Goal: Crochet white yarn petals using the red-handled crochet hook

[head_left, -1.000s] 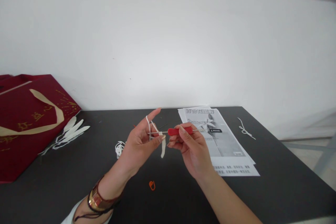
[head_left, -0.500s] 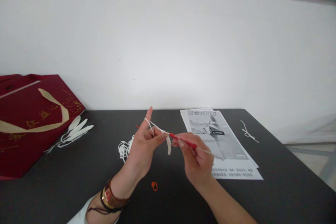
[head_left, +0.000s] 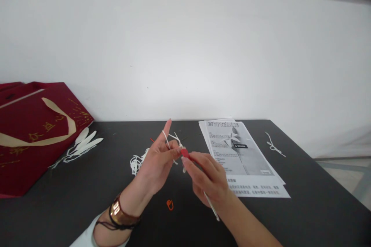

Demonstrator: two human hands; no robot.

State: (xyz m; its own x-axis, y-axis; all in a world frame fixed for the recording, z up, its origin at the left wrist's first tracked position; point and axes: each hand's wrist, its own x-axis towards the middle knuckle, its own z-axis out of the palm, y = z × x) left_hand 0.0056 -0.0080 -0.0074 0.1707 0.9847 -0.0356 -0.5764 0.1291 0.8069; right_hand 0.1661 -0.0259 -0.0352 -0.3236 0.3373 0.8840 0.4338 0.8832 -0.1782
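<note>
My left hand [head_left: 158, 158] pinches a small white crochet piece between thumb and fingers, with its index finger raised and white yarn [head_left: 165, 139] looped over it. My right hand [head_left: 208, 179] is closed round a crochet hook [head_left: 185, 153] with a red grip; its pale rear end slants out below the palm. The hook's tip meets the work at the left fingertips, where white strands stand up. Most of the crochet piece [head_left: 184, 170] is hidden by the fingers. Behind my left wrist lies a loose heap of white yarn [head_left: 136, 165].
An orange stitch marker [head_left: 170, 205] lies in front on the black table [head_left: 110, 185]. White crocheted petals [head_left: 87, 142] rest beside a dark red gift bag [head_left: 34, 135] on the left. Printed sheets [head_left: 255, 162] are at right, with a tied white yarn piece [head_left: 274, 147] farther right.
My right hand has moved left, closer to the left hand, and the hook has turned so its rear end points down toward me. The crochet piece is now more covered.
</note>
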